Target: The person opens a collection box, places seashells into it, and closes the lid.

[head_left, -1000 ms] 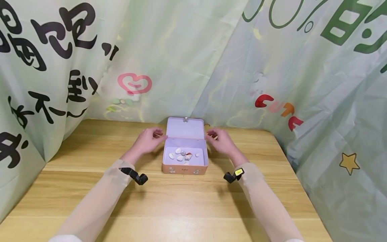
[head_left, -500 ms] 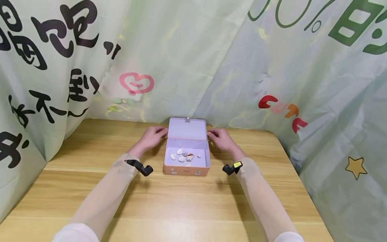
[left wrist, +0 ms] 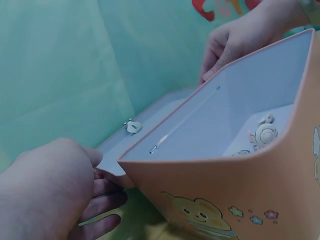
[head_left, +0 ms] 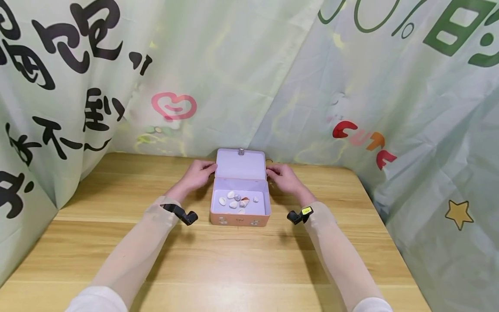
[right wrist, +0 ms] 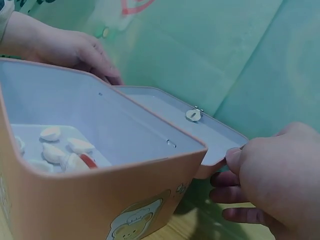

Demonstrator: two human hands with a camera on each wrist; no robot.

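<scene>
An orange tin box [head_left: 239,220] with a pale lilac inside stands on the table, its hinged lid [head_left: 240,164] tipped back and a metal clasp [right wrist: 193,115] on the lid's far edge. Several seashells [head_left: 233,204] lie on the box floor; a spiral one [left wrist: 265,134] shows in the left wrist view. At the lid's left edge, my left hand [head_left: 198,174] pinches the rim, thumb above and fingers underneath. My right hand [head_left: 286,178] pinches the opposite edge in the same way, thumb [right wrist: 233,159] on the rim.
The wooden table [head_left: 241,268] extends around the box. Behind it hangs a printed curtain [head_left: 218,86], close to the table's back edge and the raised lid. A black camera is strapped to each wrist.
My left hand has come in against the lid's left edge, its fingers now on the rim. The right hand has shifted slightly onto its edge. The shells keep their places; the view shifted a little.
</scene>
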